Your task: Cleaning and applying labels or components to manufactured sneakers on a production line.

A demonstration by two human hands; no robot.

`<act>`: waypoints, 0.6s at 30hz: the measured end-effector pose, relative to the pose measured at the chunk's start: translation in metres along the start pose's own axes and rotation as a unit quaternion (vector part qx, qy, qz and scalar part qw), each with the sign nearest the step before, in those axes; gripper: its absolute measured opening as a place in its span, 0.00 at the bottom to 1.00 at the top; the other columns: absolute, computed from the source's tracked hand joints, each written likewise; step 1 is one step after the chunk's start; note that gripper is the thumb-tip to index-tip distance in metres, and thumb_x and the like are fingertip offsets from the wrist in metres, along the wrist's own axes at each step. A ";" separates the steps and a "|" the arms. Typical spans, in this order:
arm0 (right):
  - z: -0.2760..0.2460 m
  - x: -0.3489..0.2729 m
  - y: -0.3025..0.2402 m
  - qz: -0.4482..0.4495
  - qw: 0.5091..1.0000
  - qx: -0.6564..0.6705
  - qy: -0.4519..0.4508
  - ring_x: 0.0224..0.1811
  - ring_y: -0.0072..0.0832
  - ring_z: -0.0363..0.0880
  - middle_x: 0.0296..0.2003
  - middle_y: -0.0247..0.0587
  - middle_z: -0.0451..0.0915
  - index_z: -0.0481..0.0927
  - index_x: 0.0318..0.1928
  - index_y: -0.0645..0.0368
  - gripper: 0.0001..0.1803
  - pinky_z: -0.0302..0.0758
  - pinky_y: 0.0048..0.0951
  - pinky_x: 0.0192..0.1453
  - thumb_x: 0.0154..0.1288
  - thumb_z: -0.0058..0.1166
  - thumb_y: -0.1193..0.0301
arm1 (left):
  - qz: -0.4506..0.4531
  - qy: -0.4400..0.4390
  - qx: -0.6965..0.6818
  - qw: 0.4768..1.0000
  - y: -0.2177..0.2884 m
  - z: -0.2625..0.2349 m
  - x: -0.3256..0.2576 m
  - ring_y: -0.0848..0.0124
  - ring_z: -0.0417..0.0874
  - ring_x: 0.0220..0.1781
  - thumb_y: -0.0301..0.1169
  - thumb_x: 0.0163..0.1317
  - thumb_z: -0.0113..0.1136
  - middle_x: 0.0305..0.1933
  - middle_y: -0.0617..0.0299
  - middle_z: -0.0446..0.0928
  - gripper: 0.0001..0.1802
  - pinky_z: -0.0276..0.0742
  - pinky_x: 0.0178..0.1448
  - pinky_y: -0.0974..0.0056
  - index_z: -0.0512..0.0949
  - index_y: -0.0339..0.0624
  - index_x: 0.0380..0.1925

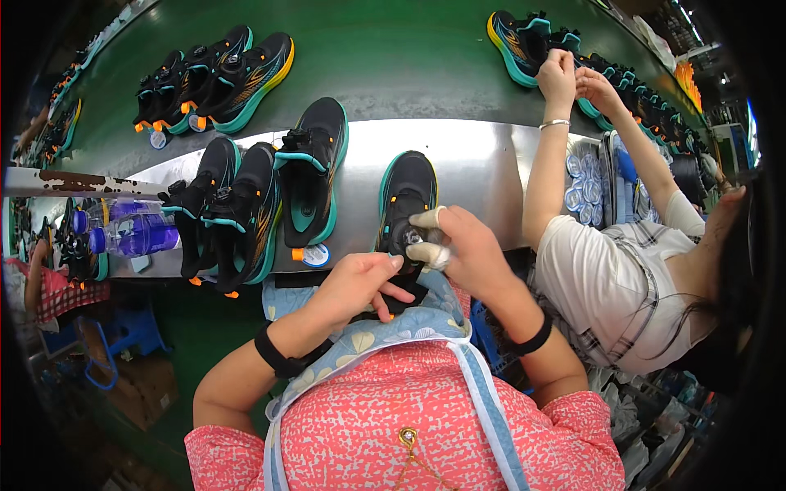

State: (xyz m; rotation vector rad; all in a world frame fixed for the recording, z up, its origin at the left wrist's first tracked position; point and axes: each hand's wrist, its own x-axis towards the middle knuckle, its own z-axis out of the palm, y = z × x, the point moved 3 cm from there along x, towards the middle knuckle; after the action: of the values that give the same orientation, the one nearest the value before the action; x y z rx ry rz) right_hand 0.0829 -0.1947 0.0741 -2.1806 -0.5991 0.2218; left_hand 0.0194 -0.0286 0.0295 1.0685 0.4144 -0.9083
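A black running shoe (pixel 408 182) with a teal and yellow sole stands in front of me, toe pointing away. My right hand (pixel 467 245), white covers on its fingertips, grips the round lacing dial (pixel 412 237) on the shoe's tongue. At the near left side of the opening is my left hand (pixel 358 285). Its thumb and forefinger are pressed together while the other fingers stretch loosely toward the heel; what the pinch holds, if anything, is hidden. Left of it, a matching shoe (pixel 318 151) lies with a round white tag (pixel 315 254) and an orange tab.
Two more shoes (pixel 237 217) lie farther left by purple-capped bottles (pixel 135 233). Several shoes (pixel 221 78) rest on the green belt (pixel 385 53). At right a co-worker (pixel 622 278) handles a shoe (pixel 524 45), beside a tray of round tags (pixel 584 188). A metal bar (pixel 82 183) juts in from the left.
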 end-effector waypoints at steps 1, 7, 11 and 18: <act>-0.002 0.005 0.000 0.028 0.995 0.081 -0.053 0.34 0.43 0.74 0.37 0.46 0.75 0.78 0.50 0.57 0.22 0.73 0.38 0.38 0.54 0.65 0.69 | 0.002 0.001 -0.001 1.000 0.000 -0.004 0.001 0.65 0.86 0.30 0.38 0.72 0.47 0.45 0.43 0.80 0.22 0.74 0.20 0.71 0.74 0.25 0.48; 0.010 0.000 0.005 -0.024 0.997 0.003 -0.077 0.40 0.42 0.76 0.39 0.46 0.75 0.78 0.52 0.57 0.20 0.74 0.33 0.45 0.57 0.62 0.73 | 0.008 -0.030 -0.034 0.999 0.001 0.000 0.002 0.57 0.86 0.42 0.41 0.74 0.44 0.58 0.39 0.69 0.27 0.80 0.24 0.66 0.70 0.20 0.51; 0.020 -0.010 0.007 -0.013 1.000 -0.026 0.000 0.41 0.43 0.76 0.40 0.46 0.75 0.76 0.54 0.57 0.24 0.74 0.35 0.46 0.56 0.64 0.71 | 0.012 -0.029 -0.022 0.999 0.001 -0.004 0.004 0.58 0.86 0.41 0.40 0.74 0.43 0.57 0.40 0.71 0.26 0.80 0.25 0.67 0.70 0.21 0.52; 0.019 -0.022 -0.011 0.055 0.997 0.010 -0.044 0.56 0.52 0.70 0.57 0.58 0.66 0.57 0.71 0.58 0.50 0.70 0.39 0.61 0.48 0.71 0.72 | 0.181 0.097 0.148 0.967 0.016 -0.012 -0.042 0.71 0.82 0.35 0.31 0.70 0.48 0.44 0.54 0.80 0.14 0.76 0.32 0.71 0.78 0.32 0.45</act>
State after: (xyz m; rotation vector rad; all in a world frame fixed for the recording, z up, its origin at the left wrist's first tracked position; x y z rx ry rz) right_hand 0.0532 -0.1867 0.0698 -2.1960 -0.5228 0.3831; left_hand 0.0093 0.0033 0.0619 1.4607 0.2346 -0.5499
